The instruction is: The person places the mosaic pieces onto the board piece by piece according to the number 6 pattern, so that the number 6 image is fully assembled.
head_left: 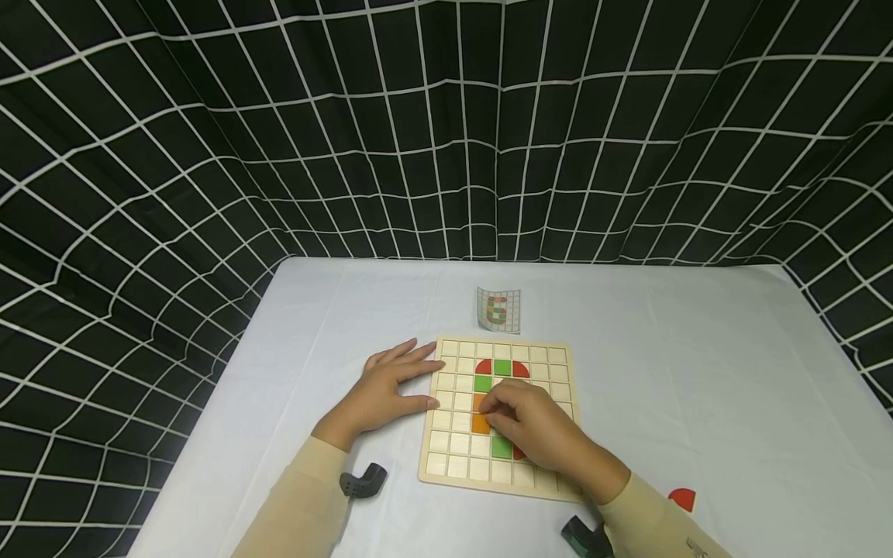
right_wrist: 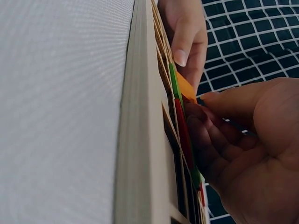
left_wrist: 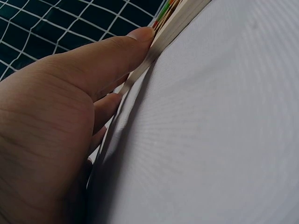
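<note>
A light wooden grid board [head_left: 446,463] lies on the table with coloured tiles set in its cells. My right hand [head_left: 533,422] is over the middle of it, pinching an orange square tile [right_wrist: 185,86] between thumb and fingertips; the tile stands tilted up from the board. Another orange tile [head_left: 477,401] is just above it in the head view. Around them sit green squares [head_left: 501,368] and red quarter-rounds [head_left: 484,366]; my right hand hides some cells. My left hand [head_left: 380,395] rests at the board's left edge, fingers spread, thumb tip against the side.
A small printed pattern card [head_left: 498,311] with a curled edge lies beyond the board. One loose red quarter-round [head_left: 683,499] is on the white table [head_left: 705,372] to the right, beside my right sleeve. Black wrist-worn devices [head_left: 364,481] show at both forearms. A black curtain with white grid lines [head_left: 446,139] surrounds the table.
</note>
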Available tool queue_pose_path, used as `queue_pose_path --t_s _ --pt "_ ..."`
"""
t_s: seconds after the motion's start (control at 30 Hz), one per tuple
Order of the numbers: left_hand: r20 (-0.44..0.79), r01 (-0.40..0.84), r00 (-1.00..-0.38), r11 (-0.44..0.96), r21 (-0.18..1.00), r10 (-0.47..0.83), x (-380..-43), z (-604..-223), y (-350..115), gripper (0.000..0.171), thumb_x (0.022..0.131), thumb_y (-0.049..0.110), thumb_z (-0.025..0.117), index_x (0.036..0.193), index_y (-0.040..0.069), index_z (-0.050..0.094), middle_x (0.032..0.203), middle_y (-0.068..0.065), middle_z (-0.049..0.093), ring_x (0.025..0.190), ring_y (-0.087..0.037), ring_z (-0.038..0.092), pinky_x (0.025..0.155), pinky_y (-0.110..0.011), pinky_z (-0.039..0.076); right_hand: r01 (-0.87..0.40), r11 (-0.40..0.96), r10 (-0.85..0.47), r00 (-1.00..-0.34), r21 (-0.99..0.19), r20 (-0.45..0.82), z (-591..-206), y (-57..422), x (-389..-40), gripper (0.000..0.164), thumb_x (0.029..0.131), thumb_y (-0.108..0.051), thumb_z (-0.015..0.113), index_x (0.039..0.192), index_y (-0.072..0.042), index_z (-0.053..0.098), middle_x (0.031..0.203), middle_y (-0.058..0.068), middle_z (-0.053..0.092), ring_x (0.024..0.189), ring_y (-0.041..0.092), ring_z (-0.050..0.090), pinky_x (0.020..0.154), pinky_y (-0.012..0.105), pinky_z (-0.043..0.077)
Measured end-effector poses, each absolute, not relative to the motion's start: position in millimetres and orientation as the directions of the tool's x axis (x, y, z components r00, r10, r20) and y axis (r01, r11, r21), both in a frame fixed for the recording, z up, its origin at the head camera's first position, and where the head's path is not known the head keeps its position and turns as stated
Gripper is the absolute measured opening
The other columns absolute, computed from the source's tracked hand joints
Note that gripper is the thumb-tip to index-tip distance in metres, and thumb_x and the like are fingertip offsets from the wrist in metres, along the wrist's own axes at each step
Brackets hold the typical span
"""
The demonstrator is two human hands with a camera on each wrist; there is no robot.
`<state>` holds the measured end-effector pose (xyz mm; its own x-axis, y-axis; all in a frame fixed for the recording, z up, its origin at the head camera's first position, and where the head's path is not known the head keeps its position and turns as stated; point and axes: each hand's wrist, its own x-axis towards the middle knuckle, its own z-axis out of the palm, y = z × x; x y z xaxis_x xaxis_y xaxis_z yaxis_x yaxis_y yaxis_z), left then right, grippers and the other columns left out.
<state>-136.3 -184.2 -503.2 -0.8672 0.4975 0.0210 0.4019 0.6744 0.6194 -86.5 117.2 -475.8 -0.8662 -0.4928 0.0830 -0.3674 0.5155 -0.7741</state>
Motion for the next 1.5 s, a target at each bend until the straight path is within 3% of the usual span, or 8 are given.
queue_pose_path --t_s 0.7,1.17,1.5 --pt "0.015 0.401 -0.866 0.674 0.62 0.5 -137.8 -504.9 -185.0 0.065 0.095 0.053 0.083 0.154 0.03 0.066 0.171 0.011 0.039 0.163 -0.022 0.022 0.126 -0.055 0.01 -0.376 0.507 -0.466 -0.876 -0.775 0.12 -468.1 119.0 -85.2 0.016 0.101 -0.004 0.077 0.102 -0.019 0.077 0.105 -0.014 0.072 0.098 0.011 0.065 0.09 0.038 0.057" --pt "0.021 0.404 -0.865 0.673 0.62 0.501 -138.6 -507.0 -185.5 0.066 0.094 0.053 0.084 0.153 0.031 0.066 0.171 0.011 0.04 0.162 -0.021 0.022 0.126 -0.056 0.011 -0.362 0.467 -0.47 -0.874 -0.807 0.12 -464.7 125.2 -86.2 0.013 0.101 -0.004 0.078 0.109 -0.014 0.078 0.103 -0.009 0.072 0.091 0.012 0.063 0.083 0.032 0.057" --pt "0.013 0.39 -0.871 0.675 0.627 0.491 -137.6 -505.4 -184.5 0.066 0.094 0.053 0.084 0.153 0.03 0.067 0.17 0.011 0.04 0.163 -0.021 0.022 0.126 -0.056 0.01 -0.321 0.359 -0.47 -0.874 -0.876 0.128 -457.0 134.4 -89.0 0.015 0.1 -0.002 0.078 0.113 -0.01 0.076 0.096 -0.007 0.069 0.086 0.019 0.066 0.075 0.032 0.058"
